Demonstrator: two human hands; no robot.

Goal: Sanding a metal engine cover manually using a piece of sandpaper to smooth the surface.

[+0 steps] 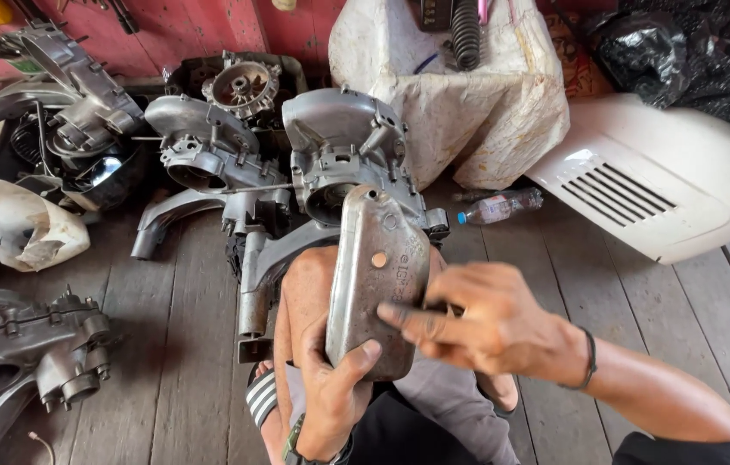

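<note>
Left hand at six o'clock, fingers clamped round lower edge of grey metal cover, held upright at centre. Right hand at four o'clock, fingers loosely extended, fingertip touching cover's face. Engine casings at twelve.

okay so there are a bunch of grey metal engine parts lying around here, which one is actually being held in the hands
The flat, oblong metal cover at centre. The left hand grips its lower end and the right hand touches its side. The other engine casings lie untouched on the wooden floor.
</note>
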